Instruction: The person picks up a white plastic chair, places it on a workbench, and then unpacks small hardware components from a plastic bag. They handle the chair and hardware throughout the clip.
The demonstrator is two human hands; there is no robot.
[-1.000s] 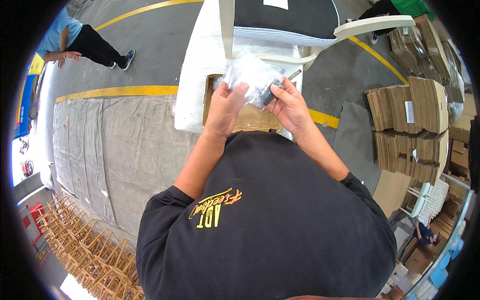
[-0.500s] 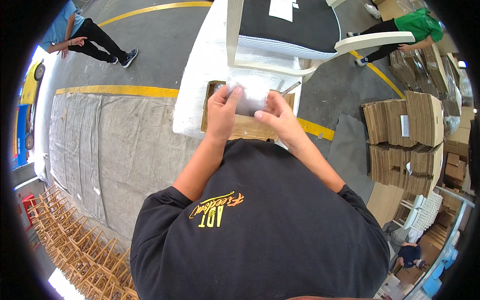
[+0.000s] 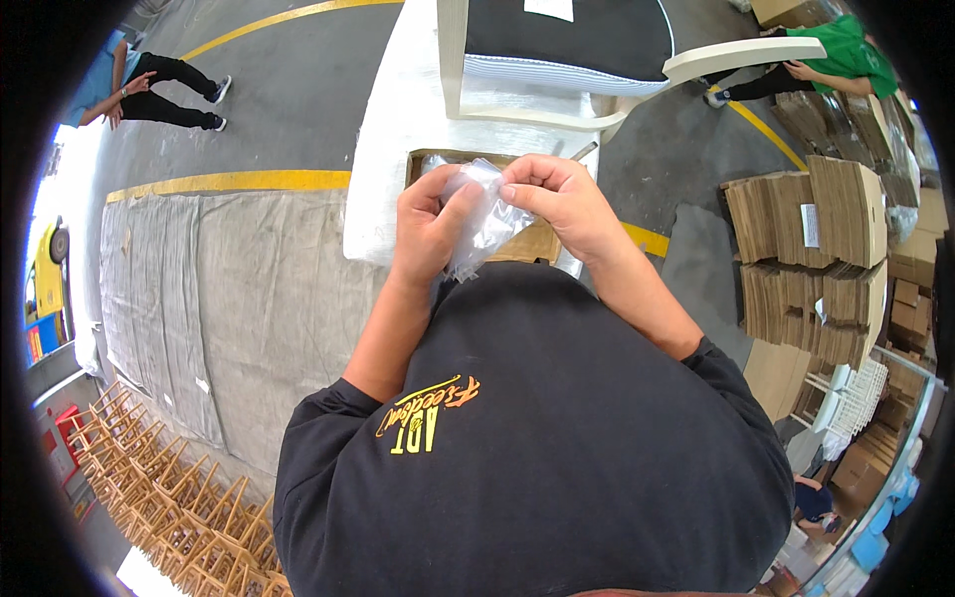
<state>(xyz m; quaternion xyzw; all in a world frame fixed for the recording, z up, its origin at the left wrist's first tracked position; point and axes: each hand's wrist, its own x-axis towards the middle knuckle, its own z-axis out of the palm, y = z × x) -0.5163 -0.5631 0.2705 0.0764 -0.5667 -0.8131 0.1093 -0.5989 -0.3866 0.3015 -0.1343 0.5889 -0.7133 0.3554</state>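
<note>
Head view: clear plastic bag (image 3: 489, 227) held between both hands, left grip (image 3: 428, 221) closed on its left side, right grip (image 3: 565, 202) pinching its upper right edge, the bag's lower end hanging below the fingers, open cardboard box (image 3: 539, 244) behind it.

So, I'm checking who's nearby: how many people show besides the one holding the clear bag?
3: a person in light blue, upper left; a person in green, upper right; a person in a dark top, lower right. Others may be hidden.
</note>
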